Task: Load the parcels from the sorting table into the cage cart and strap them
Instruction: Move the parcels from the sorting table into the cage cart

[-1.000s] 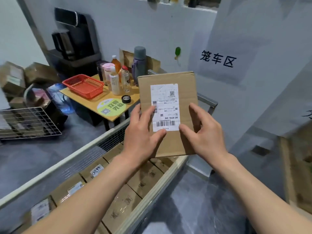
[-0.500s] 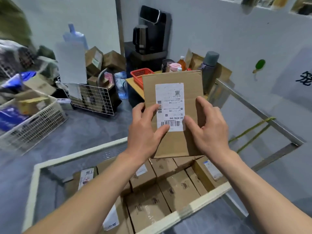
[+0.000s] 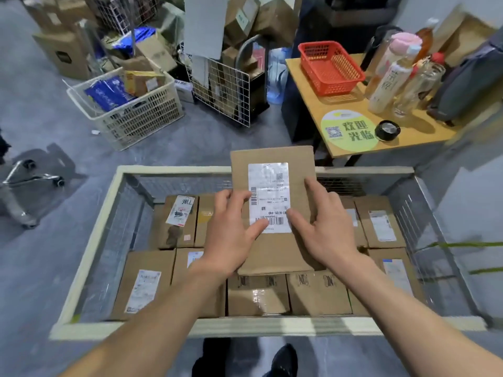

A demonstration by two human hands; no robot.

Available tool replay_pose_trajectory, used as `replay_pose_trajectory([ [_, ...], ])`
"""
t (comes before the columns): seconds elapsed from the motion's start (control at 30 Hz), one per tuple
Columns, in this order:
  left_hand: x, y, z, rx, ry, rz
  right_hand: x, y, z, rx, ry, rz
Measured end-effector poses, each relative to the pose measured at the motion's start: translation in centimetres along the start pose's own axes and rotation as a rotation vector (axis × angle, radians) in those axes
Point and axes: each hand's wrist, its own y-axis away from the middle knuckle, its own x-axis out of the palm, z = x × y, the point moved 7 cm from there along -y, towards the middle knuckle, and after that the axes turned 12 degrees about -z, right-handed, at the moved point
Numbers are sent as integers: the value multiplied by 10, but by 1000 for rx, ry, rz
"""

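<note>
I hold the parcel (image 3: pixel 275 257) in both hands, flat and label (image 3: pixel 269 197) up, above the middle of the cage cart (image 3: pixel 272 326). My left hand (image 3: pixel 231 235) grips its left edge, thumb on the label. My right hand (image 3: pixel 326 235) grips the right edge likewise, fingers (image 3: pixel 315 191) curled onto the cardboard. Below, other parcels (image 3: pixel 144 281) lie in rows inside the cart. Beyond it, a red basket (image 3: pixel 330 69) sits on the surface (image 3: pixel 413 140) beside bottles (image 3: pixel 389 77).

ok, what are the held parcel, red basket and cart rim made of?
Held parcel: matte brown cardboard, likely corrugated, with a glossy white label. Red basket: moulded plastic, judging by its lattice walls. Cart rim: cream-painted, probably metal; unsure.
</note>
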Motion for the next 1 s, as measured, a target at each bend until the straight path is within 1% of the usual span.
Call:
replay_pose_trajectory([
  [0.07, 18, 15, 30, -82, -28, 41, 30, 12, -19, 18, 13, 73],
  [0.13, 35, 28, 58, -159, 0, 81, 58, 24, -36, 34, 35, 136],
  [0.23, 60, 45, 94, -207, -50, 148, 94, 44, -58, 83, 56, 230],
  [0.3, 75, 51, 113, -224, -85, 210, 113, 56, -70, 107, 57, 258],
  [0.47, 102, 56, 144, -226, -67, 261, 148, 74, -97, 192, 63, 271],
  [0.67, 124, 59, 170, -324, -69, 325, 171, 78, -114, 248, 45, 246],
  [0.83, 134, 72, 189, -342, -126, 412, 197, 99, -128, 291, 43, 339],
  [1.0, 138, 86, 208, -373, -173, 422, 208, 109, -134, 283, 50, 363],
])
